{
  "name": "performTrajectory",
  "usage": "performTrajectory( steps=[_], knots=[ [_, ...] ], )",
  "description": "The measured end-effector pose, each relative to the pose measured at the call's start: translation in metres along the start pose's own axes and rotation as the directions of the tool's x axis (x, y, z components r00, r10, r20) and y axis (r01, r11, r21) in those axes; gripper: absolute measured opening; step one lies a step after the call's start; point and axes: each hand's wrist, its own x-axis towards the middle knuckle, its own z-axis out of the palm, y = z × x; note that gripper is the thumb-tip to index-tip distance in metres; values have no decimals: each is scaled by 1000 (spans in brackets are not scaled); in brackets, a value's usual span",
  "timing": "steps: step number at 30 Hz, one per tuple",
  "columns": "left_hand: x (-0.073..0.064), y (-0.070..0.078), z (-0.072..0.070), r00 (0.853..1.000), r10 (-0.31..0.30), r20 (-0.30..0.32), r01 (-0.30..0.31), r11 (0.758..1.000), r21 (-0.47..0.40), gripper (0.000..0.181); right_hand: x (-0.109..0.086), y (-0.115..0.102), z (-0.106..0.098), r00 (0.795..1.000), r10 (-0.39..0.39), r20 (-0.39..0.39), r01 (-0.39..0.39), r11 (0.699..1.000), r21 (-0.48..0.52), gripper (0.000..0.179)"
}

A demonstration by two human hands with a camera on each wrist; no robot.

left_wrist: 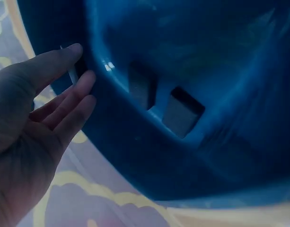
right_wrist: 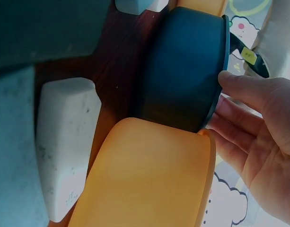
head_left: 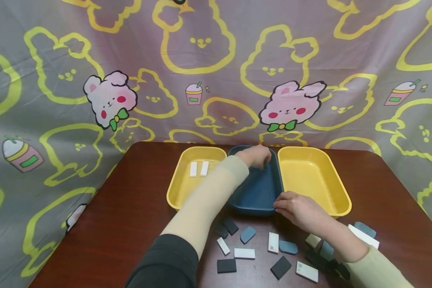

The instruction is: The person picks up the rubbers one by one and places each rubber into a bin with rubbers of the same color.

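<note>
Left hand (head_left: 255,155) pinches dark block (left_wrist: 80,68) at far end of blue tray (head_left: 257,192); right hand (head_left: 300,206), pinching near-right rim (right_wrist: 226,47), should brace firmly.

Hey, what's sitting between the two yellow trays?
The blue tray, as the head view shows, with the left hand over its far end.

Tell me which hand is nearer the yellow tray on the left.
Left. The left hand is over the far end of the blue tray, right of the left yellow tray; the right hand is farther off, at the blue tray's near right corner.
</note>
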Motion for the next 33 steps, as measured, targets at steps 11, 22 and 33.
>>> performTrajectory(
  steps=[11,22,33],
  knots=[
    [6,-1,10,998,-50,24,49,998,46,16,0,2,3,1000,0,-13,0,1000,6,20],
    [12,-2,20,999,-30,11,29,997,76,9,-1,0,1,1000,-12,-20,13,1000,12,20],
    [9,-1,19,1000,-26,12,25,997,77,11,-1,1,2,1000,-1,-15,1,1000,13,20]
  ],
)
